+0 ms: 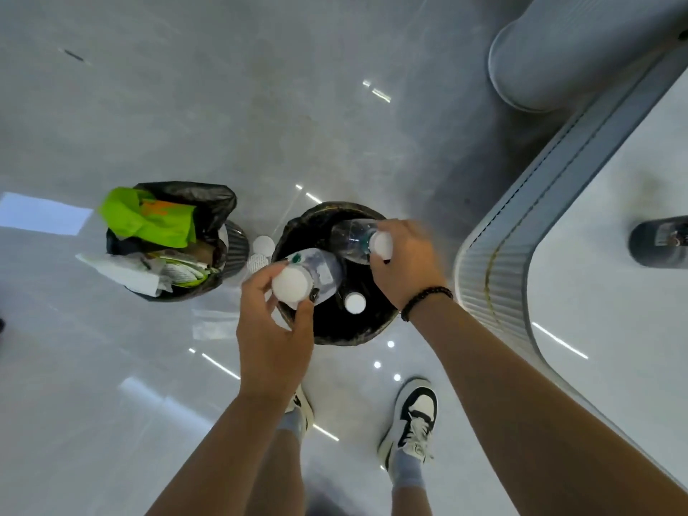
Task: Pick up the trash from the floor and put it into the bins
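Holding bottles [320, 270] over bin rim [298, 225], hands [273, 329] apart.

The one camera sits on my head and looks almost straight down, close above my left hand [273, 329], my right hand [404, 262] and the floor [186, 106].

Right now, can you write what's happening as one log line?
step: dropping bottles | left hand: holds bottle | right hand: holds second bottle | both over: black bin | other bin: full
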